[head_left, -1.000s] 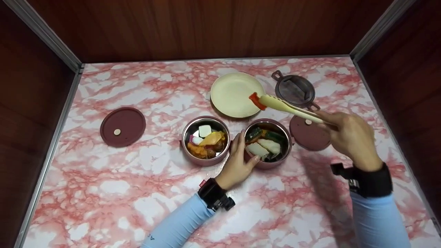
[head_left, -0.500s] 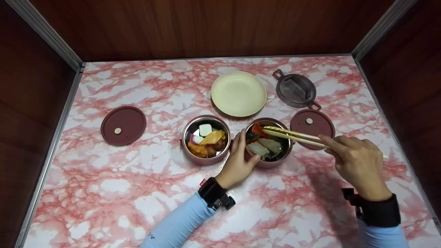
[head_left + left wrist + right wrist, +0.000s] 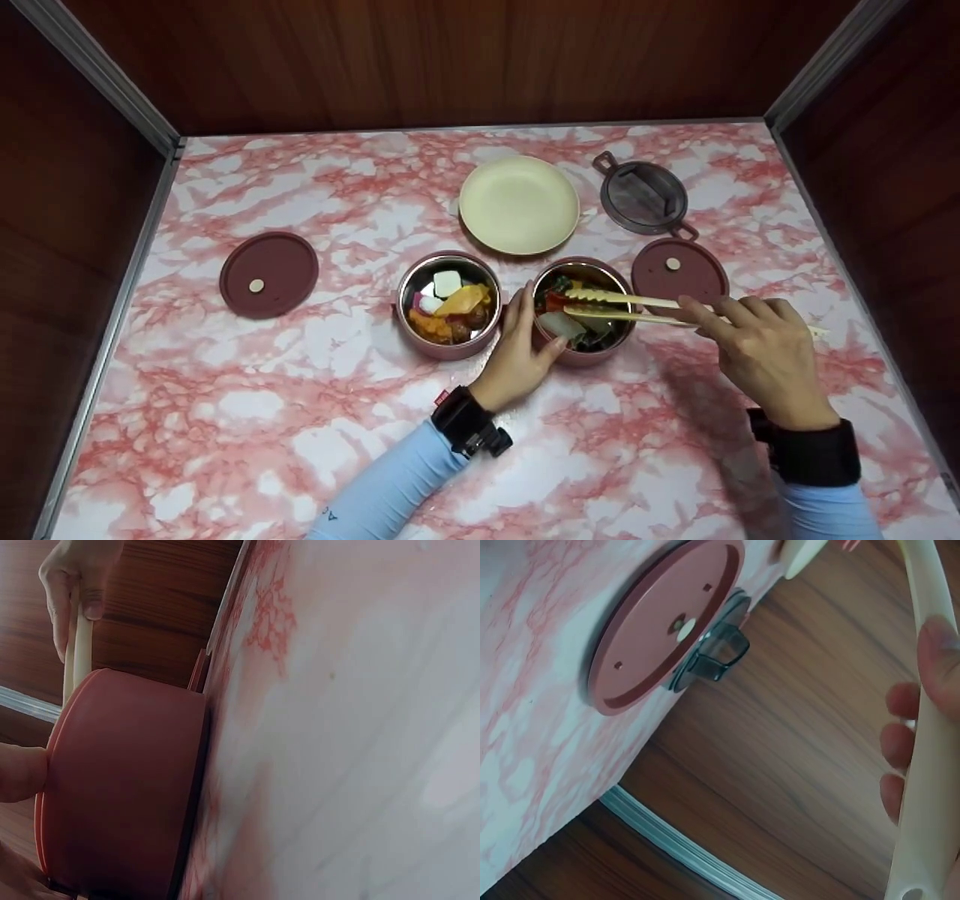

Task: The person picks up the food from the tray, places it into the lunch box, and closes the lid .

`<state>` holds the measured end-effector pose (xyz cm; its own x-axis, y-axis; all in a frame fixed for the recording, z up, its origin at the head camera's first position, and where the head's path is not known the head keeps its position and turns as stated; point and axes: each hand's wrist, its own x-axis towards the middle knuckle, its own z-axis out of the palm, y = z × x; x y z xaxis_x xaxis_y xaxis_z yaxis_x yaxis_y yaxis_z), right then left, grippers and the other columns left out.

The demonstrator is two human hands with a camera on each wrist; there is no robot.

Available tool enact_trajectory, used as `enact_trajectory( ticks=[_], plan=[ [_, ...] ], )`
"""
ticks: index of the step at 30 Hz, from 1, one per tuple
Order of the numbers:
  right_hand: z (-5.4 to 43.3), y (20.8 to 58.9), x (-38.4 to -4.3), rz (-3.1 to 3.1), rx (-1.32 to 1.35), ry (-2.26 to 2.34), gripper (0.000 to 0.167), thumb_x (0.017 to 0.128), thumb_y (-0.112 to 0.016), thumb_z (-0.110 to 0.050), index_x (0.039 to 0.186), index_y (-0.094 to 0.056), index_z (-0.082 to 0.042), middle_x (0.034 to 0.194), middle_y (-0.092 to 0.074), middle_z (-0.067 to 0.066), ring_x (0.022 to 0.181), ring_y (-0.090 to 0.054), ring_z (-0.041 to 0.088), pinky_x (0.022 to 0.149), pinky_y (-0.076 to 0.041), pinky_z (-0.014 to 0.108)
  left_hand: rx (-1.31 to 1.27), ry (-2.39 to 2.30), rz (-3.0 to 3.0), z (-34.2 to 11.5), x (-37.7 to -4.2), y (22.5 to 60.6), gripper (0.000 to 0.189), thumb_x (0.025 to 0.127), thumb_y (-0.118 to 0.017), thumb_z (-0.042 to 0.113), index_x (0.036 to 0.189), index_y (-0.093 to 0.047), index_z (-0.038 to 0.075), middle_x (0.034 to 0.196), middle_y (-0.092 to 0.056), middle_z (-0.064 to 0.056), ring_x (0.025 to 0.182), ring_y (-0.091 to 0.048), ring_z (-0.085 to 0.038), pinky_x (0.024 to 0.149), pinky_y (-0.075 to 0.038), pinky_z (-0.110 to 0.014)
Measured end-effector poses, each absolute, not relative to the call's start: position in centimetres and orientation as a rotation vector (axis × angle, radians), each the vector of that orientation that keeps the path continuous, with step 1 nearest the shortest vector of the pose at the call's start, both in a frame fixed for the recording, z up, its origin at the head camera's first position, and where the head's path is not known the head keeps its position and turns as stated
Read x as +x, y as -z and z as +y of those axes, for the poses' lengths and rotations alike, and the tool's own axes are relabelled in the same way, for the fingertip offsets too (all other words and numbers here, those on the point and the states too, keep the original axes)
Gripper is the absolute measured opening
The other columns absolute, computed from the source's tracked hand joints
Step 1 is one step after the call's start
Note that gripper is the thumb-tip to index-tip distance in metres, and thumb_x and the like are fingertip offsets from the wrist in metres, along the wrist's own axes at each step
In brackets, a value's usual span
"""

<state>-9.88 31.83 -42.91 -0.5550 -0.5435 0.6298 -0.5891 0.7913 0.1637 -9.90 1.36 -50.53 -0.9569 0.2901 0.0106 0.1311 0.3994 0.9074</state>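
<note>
My left hand (image 3: 517, 360) holds the right-hand pink pot (image 3: 589, 358), fingers along its left side and thumb at the near rim. In the left wrist view the thumb (image 3: 21, 774) presses near the rim of the pot (image 3: 127, 780). Inside lie pale slices, dark green pieces and a red piece (image 3: 555, 301). My right hand (image 3: 772, 356) grips cream tongs (image 3: 652, 301), whose tips are spread apart within the pot, over the food. The right wrist view shows the thumb and fingers round the tongs (image 3: 930, 787).
A second pink pot (image 3: 450, 351) with mixed food stands to the left. Behind are a cream plate (image 3: 519, 204) and a small dark two-handled dish with a see-through lid (image 3: 643, 196). Maroon lids lie at far left (image 3: 268, 270) and right (image 3: 679, 274).
The tongs have come down from above the plate into the right-hand pot with the red piece. Their tips have parted, and the red piece now lies among the food. The left hand has stayed put.
</note>
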Motion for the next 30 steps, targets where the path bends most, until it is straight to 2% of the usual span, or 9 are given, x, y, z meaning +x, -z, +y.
enact_trajectory(
  ticks=[5,11,14,19,30],
  plan=[
    [32.0,42.9,-9.8,-2.319,0.863,-0.090,0.034,0.095,-0.053,-0.020,0.122,-0.072,-0.013,0.090,-0.069,0.014,0.069,-0.061,0.038,0.059,-0.046,0.051,0.379,-1.610,2.508,1.4,-9.9,50.7,0.092,0.098,-0.060,0.038,0.159,0.002,0.008,0.161,-0.003,-0.026,0.138,-0.030,-0.049,0.108,-0.037,-0.054],
    [31.9,42.9,-9.7,-2.333,0.843,-0.077,0.034,0.096,-0.051,-0.020,0.122,-0.072,-0.014,0.083,-0.067,0.014,0.067,-0.059,0.039,0.058,-0.045,0.050,0.395,-1.625,2.518,1.5,-10.0,50.7,0.091,0.097,-0.062,0.034,0.159,0.000,0.006,0.160,-0.006,-0.028,0.140,-0.026,-0.049,0.110,-0.034,-0.054],
    [31.6,43.0,-9.9,-2.321,0.827,-0.092,0.034,0.096,-0.049,-0.013,0.120,-0.073,-0.014,0.081,-0.066,0.014,0.066,-0.056,0.039,0.058,-0.042,0.049,0.384,-1.613,2.519,1.5,-10.0,50.7,0.092,0.097,-0.063,0.034,0.159,0.000,0.006,0.161,-0.005,-0.026,0.141,-0.024,-0.047,0.111,-0.033,-0.053],
    [31.2,43.1,-10.0,-2.269,0.817,-0.121,0.042,0.093,-0.042,-0.002,0.117,-0.074,-0.014,0.082,-0.066,0.014,0.065,-0.055,0.040,0.057,-0.040,0.048,0.381,-1.609,2.514,1.5,-9.9,50.6,0.092,0.097,-0.062,0.034,0.159,0.000,0.006,0.161,-0.004,-0.026,0.142,-0.023,-0.047,0.111,-0.032,-0.054],
    [31.0,43.5,-10.2,-2.345,0.862,-0.091,0.044,0.094,-0.039,-0.002,0.118,-0.074,-0.013,0.087,-0.068,0.015,0.064,-0.055,0.040,0.054,-0.037,0.045,0.365,-1.604,2.511,1.5,-9.9,50.6,0.092,0.097,-0.061,0.035,0.160,0.002,0.011,0.162,-0.003,-0.024,0.141,-0.025,-0.049,0.108,-0.035,-0.056]
  ],
)
